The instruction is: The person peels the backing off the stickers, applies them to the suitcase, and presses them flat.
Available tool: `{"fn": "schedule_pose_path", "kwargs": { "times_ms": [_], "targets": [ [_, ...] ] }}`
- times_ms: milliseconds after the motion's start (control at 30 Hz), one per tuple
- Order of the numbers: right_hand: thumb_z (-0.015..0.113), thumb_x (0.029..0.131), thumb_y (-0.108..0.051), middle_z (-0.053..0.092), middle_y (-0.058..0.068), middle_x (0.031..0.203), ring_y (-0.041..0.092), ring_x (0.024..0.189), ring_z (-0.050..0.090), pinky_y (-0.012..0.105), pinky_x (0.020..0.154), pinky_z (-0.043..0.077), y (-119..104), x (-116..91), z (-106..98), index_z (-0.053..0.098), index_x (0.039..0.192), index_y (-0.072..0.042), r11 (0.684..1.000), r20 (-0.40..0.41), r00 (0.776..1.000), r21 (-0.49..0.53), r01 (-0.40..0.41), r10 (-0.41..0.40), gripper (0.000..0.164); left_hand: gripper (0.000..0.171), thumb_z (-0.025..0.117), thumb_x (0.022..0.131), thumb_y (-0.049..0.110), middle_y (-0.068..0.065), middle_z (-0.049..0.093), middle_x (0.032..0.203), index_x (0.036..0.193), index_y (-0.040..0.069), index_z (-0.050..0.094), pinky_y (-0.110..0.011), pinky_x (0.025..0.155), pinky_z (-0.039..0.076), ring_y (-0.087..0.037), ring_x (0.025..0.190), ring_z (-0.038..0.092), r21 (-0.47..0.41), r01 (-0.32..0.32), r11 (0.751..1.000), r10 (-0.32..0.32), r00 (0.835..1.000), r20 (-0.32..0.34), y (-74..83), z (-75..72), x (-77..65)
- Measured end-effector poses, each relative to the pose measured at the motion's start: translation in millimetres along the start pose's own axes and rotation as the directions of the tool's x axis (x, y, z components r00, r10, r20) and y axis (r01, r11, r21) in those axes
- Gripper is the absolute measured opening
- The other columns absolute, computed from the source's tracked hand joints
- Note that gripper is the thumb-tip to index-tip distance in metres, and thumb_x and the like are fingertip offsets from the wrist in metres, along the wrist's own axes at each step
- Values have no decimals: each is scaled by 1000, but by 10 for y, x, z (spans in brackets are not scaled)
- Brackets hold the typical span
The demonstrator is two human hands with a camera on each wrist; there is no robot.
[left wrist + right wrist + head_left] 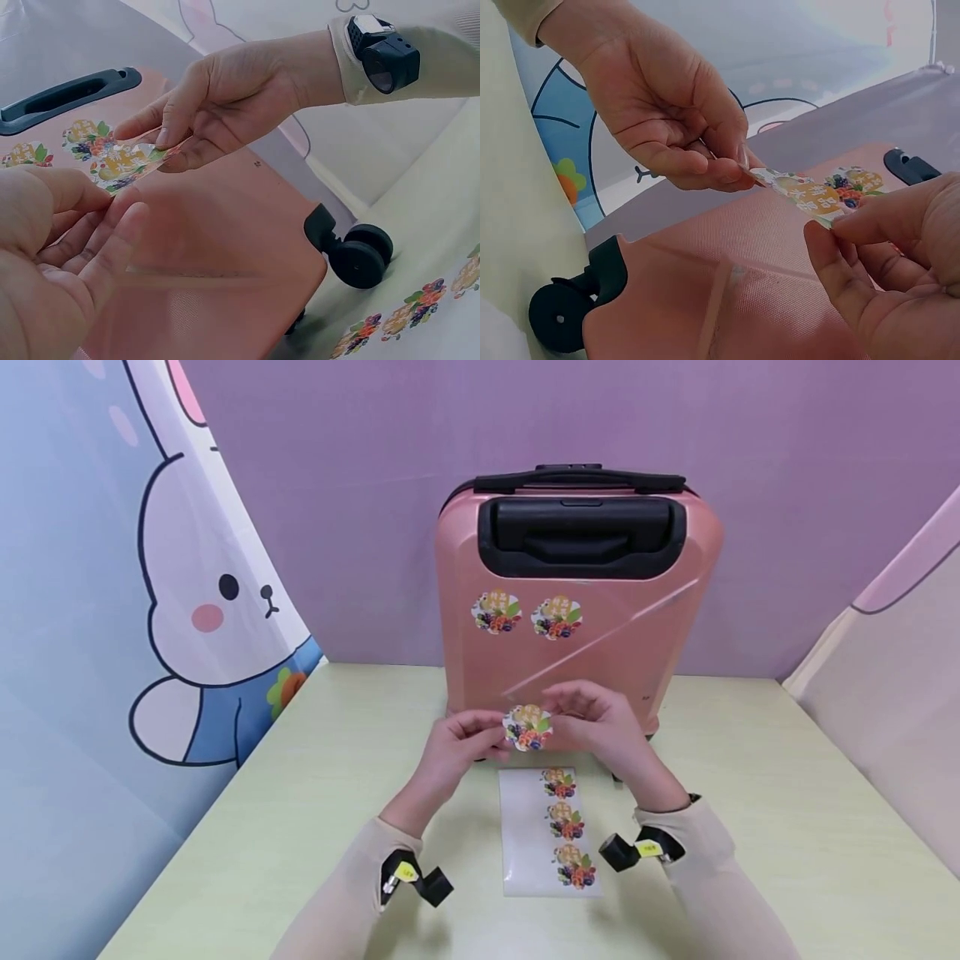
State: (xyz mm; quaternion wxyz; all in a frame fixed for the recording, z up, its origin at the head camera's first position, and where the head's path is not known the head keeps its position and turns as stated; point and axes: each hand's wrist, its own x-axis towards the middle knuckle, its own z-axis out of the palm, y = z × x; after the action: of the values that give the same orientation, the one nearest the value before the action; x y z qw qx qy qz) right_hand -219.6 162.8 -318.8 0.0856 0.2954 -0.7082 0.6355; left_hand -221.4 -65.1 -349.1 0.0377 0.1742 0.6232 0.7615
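Between my two hands a round fruit sticker (527,727) is held up in front of the pink suitcase (480,672). My left hand (461,747) pinches its left edge between thumb and fingers. At the opposite edge, the thumb and fingers of my right hand (603,727) pinch it too, as the right wrist view shows with the sticker (806,193) stretched between both sets of fingertips. Two like stickers, a left one (496,612) and a right one (557,617), are on the suitcase front, side by side below its black handle (581,537).
A white sticker sheet (522,843) lies on the pale table (360,718) below my hands, with three fruit stickers down its right side. The suitcase stands upright against a purple backdrop (337,527). A rabbit-print curtain (183,568) hangs at the left.
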Motion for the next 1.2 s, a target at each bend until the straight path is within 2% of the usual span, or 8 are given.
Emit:
{"fn": "schedule_pose_path", "kwargs": {
  "times_ms": [100, 233, 467, 667, 900, 1067, 1200],
  "targets": [
    [59, 88, 15, 71, -3, 101, 13, 92, 66, 24, 77, 57, -12, 31, 18, 56, 116, 17, 999, 1, 1000, 36, 23, -23, 29, 25, 59, 94, -8, -3, 70, 87, 117, -18, 60, -31, 74, 60, -16, 78, 71, -7, -9, 1000, 8, 1000, -19, 18, -10, 1],
    [54, 89, 15, 70, -4, 102, 16, 96, 66, 28, 81, 58, -38, 70, 49, 56, 117, 17, 998, -12, 1000, 56, 15, -14, 28, 26, 59, 93, -9, -4, 70, 87, 117, -19, 60, -30, 73, 60, -16, 77, 70, -22, -35, 999, 34, 999, -39, 41, -19, 6],
    [47, 89, 16, 70, 0, 103, 16, 97, 65, 29, 85, 56, -76, 128, 105, 55, 117, 18, 995, -19, 1000, 96, 19, -17, 29, 26, 55, 93, -9, -5, 69, 93, 117, -18, 61, -31, 71, 61, -15, 81, 67, -45, -62, 997, 58, 996, -72, 62, -44, 15],
    [48, 91, 14, 69, 0, 107, 16, 101, 64, 31, 89, 55, -82, 158, 142, 51, 118, 20, 990, 7, 1000, 142, 26, -27, 28, 32, 52, 92, -7, -5, 69, 98, 122, -17, 58, -33, 73, 60, -17, 86, 67, -62, -56, 997, 50, 995, -86, 92, -63, 15],
    [49, 92, 13, 67, 0, 111, 16, 106, 64, 32, 94, 53, -66, 188, 170, 47, 123, 20, 986, 40, 998, 161, 36, -43, 32, 38, 53, 93, -6, -9, 67, 109, 130, -12, 56, -33, 74, 60, -31, 103, 65, -39, -63, 997, 59, 993, -104, 121, -91, 9],
    [49, 92, 12, 66, 2, 114, 16, 108, 63, 30, 96, 52, -50, 213, 184, 46, 125, 20, 986, 62, 996, 163, 46, -57, 34, 42, 50, 92, -7, -13, 66, 116, 133, -11, 54, -33, 76, 60, -25, 106, 63, -34, -66, 997, 62, 991, -116, 128, -107, 14],
    [51, 93, 11, 65, 3, 115, 16, 110, 62, 31, 97, 51, -63, 228, 205, 46, 127, 18, 986, 65, 996, 163, 45, -56, 35, 45, 48, 91, -10, -16, 62, 124, 136, -10, 52, -33, 78, 59, -24, 110, 61, -44, -75, 996, 69, 990, -120, 132, -122, 23]
  ]
}}
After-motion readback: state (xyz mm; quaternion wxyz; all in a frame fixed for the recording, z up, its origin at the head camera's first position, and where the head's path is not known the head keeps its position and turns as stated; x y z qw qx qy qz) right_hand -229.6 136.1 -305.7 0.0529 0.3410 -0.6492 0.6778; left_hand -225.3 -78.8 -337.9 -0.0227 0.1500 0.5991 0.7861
